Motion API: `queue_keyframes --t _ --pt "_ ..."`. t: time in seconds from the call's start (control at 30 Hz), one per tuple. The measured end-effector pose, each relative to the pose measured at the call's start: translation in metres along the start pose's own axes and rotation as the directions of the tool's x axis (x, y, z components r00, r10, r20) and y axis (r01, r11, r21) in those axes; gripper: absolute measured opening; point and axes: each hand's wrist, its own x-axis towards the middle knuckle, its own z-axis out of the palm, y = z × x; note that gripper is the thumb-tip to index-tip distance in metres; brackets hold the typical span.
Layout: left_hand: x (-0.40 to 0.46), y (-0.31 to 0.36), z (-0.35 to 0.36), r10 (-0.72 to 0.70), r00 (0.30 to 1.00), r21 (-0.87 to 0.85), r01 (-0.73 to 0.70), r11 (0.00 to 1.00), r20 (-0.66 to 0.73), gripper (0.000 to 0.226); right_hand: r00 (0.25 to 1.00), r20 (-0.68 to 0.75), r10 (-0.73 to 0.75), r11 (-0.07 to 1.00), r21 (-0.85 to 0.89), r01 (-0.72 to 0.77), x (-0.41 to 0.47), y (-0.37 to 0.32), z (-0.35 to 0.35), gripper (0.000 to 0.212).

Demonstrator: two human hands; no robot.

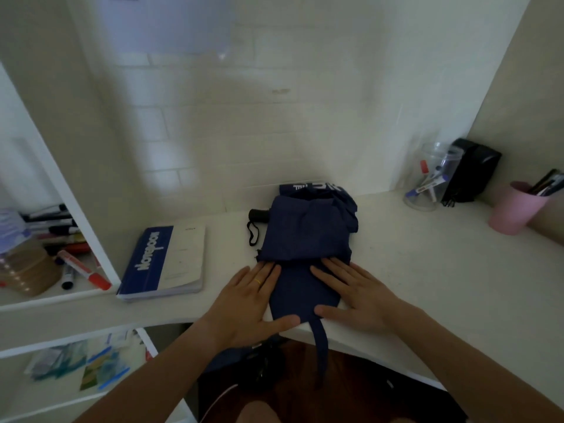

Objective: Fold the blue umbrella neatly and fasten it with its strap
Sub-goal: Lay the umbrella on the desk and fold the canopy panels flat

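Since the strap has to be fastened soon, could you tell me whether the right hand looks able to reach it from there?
Probably yes: the strap hangs over the desk edge just below the right hand, with nothing between them.

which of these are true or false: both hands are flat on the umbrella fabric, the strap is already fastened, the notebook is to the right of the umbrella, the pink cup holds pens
1. Both hands lie flat on the fabric. True: the left hand and right hand press the blue umbrella.
2. The strap is fastened. False: the strap hangs loose over the desk edge.
3. The notebook sits right of the umbrella. False: the notebook lies on its left.
4. The pink cup holds pens. True: the pink cup does.
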Motion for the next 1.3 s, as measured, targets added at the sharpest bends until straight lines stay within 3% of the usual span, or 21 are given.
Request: queue_keyframes --t 0.1,0.17,0.23,0.27,0.33,0.43,0.5,0.57,0.63,0.67,0.7,0.73,0.83,0.93,1.0,1.13,1.3 --pt "0.003 0.000 -0.016 -0.072 0.994 -0.197 0.086 0.977 0.077 0.101 1.000 0.018 0.008 1.000 0.017 -0.008 -0.001 -0.003 -0.006 0.087" --pt "0.010 -0.001 -0.032 -0.267 0.955 -0.454 0.183 0.872 -0.127 0.068 1.000 0.025 0.016 1.000 0.017 -0.017 -0.003 -0.006 -0.009 0.087" --pt "0.029 -0.007 -0.049 -0.517 0.784 -0.661 0.191 0.726 -0.342 0.039 1.000 0.016 0.016 1.000 0.016 -0.016 -0.007 -0.009 -0.011 0.086" --pt "0.042 -0.010 -0.060 -0.612 0.718 -0.747 0.197 0.634 -0.330 0.037 1.000 0.002 0.011 1.000 0.017 -0.011 -0.009 -0.010 -0.012 0.086" --pt "0.072 -0.015 -0.079 -0.691 0.713 -0.879 0.250 0.406 -0.116 0.048 1.000 -0.028 0.007 0.999 0.036 -0.006 -0.011 -0.011 -0.012 0.086" --pt "0.111 -0.013 -0.095 -0.630 0.749 -0.949 0.308 0.058 0.205 0.048 0.997 -0.074 0.003 0.996 0.093 0.004 -0.015 -0.014 -0.014 0.085" --pt "0.123 -0.013 -0.099 -0.623 0.730 -0.954 0.286 -0.093 0.279 0.042 0.988 -0.153 0.014 0.987 0.160 0.011 -0.020 -0.016 -0.016 0.082" --pt "0.126 -0.015 -0.100 -0.628 0.723 -0.957 0.241 -0.162 0.288 0.041 0.906 -0.406 0.117 0.966 0.260 -0.008 -0.021 -0.015 -0.024 0.067" --pt "0.124 -0.016 -0.102 -0.616 0.731 -0.956 0.209 -0.205 0.293 0.036 0.676 -0.662 0.323 0.904 0.428 -0.012 -0.013 -0.010 -0.040 0.038" --pt "0.122 -0.015 -0.102 -0.605 0.744 -0.958 0.192 -0.214 0.284 0.034 0.557 -0.700 0.446 0.839 0.543 0.011 -0.006 -0.007 -0.052 0.024" --pt "0.119 -0.014 -0.102 -0.598 0.757 -0.963 0.166 -0.212 0.263 0.033 0.488 -0.668 0.562 0.749 0.661 0.042 0.001 -0.004 -0.066 0.015" --pt "0.117 -0.014 -0.102 -0.597 0.767 -0.969 0.138 -0.203 0.235 0.034 0.478 -0.587 0.653 0.642 0.765 0.062 0.008 -0.003 -0.081 0.013" --pt "0.105 -0.012 -0.101 -0.606 0.779 -0.986 0.099 -0.135 0.161 0.038 0.634 -0.298 0.713 0.343 0.938 0.056 0.028 0.004 -0.110 0.025" --pt "0.090 -0.012 -0.099 -0.578 0.812 -0.995 0.098 -0.012 0.087 0.028 0.745 -0.148 0.651 0.195 0.981 0.025 0.036 0.003 -0.116 0.031" --pt "0.081 -0.010 -0.100 -0.536 0.840 -0.995 0.100 0.009 0.080 0.021 0.767 -0.147 0.624 0.168 0.984 0.051 0.031 0.001 -0.116 0.026" --pt "0.063 0.003 -0.107 -0.471 0.866 -0.986 0.133 -0.104 0.166 0.014 0.801 -0.152 0.580 0.181 0.982 0.056 0.009 -0.001 -0.112 0.019" --pt "0.044 0.010 -0.097 -0.516 0.848 -0.992 0.113 -0.052 0.124 0.026 0.806 -0.129 0.577 0.155 0.987 0.047 -0.013 -0.002 -0.096 0.014"
